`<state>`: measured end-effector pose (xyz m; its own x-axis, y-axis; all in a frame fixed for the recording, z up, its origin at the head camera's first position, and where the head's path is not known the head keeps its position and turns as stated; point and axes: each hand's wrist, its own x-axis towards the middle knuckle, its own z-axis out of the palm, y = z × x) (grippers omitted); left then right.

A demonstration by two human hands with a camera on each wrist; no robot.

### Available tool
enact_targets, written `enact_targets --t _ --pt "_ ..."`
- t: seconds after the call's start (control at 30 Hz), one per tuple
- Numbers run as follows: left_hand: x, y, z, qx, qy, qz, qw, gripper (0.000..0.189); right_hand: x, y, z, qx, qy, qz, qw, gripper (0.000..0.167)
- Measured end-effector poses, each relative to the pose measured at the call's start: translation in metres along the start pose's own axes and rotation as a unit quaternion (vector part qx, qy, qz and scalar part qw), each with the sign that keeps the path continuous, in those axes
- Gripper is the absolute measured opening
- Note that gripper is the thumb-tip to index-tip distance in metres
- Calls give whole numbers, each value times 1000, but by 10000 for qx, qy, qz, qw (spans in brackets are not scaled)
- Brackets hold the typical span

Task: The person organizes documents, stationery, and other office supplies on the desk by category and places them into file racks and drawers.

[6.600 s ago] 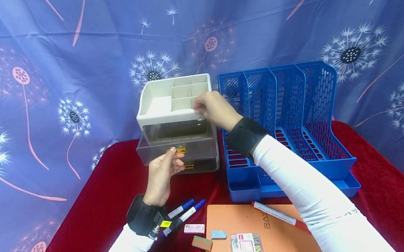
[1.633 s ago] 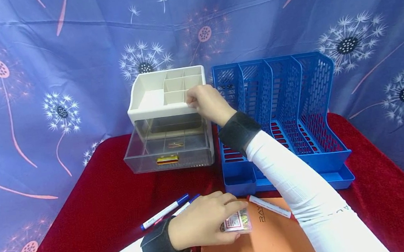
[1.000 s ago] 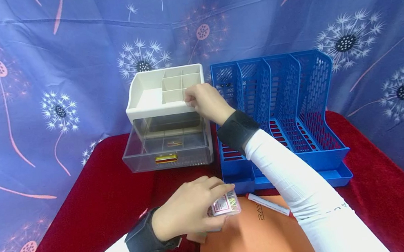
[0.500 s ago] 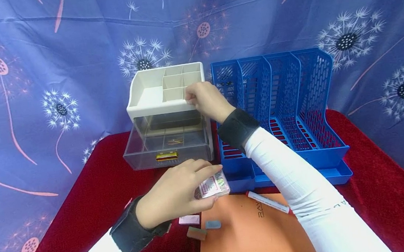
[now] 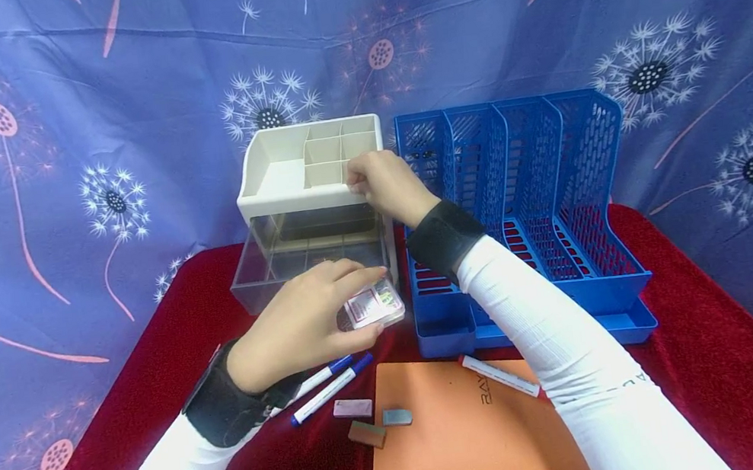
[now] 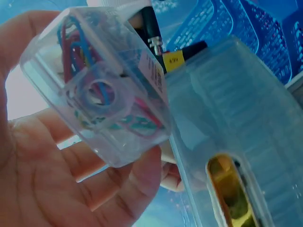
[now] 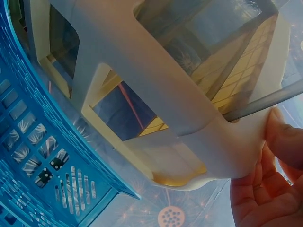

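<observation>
Left grip [image 5: 309, 315] and thumb close firmly about a small clear box [image 5: 372, 306] of coloured clips, by their look, with the label side turned up. Right grip [image 5: 390, 184] pinches the front corner of the white organizer [image 5: 307, 196], thumb on one side of the edge and fingers on the other. The box is off the surface [image 5: 153, 343], by the front of the pulled-out drawer [image 5: 259, 297]; whether it touches that front, I cannot tell.

Setting the box into the drawer looks like the step in hand. To do it well, raise the box above the drawer's front wall first, then carry it forward — a low approach would likely knock the gold handle [image 6: 229, 191] or shove the drawer back in. The right grip should press just enough to steady the organizer without tipping it. Keep the box fairly level, since its lid may not be tight, and lower it until it sits on the drawer's floor before the fingers part. The white upper section overhangs the drawer's rear, so the front portion seems the easier landing — and it leaves the knuckles room to come away.
</observation>
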<state>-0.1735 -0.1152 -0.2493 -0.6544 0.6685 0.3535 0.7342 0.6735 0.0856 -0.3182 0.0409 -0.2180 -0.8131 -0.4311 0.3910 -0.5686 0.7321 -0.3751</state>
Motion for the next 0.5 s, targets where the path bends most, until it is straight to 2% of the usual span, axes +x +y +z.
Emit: enact_targets --t 0.5 --pt "5 -13 -23 -33 280 -207 9994 61 3 3 0 -4 -6 -51 10000 5"
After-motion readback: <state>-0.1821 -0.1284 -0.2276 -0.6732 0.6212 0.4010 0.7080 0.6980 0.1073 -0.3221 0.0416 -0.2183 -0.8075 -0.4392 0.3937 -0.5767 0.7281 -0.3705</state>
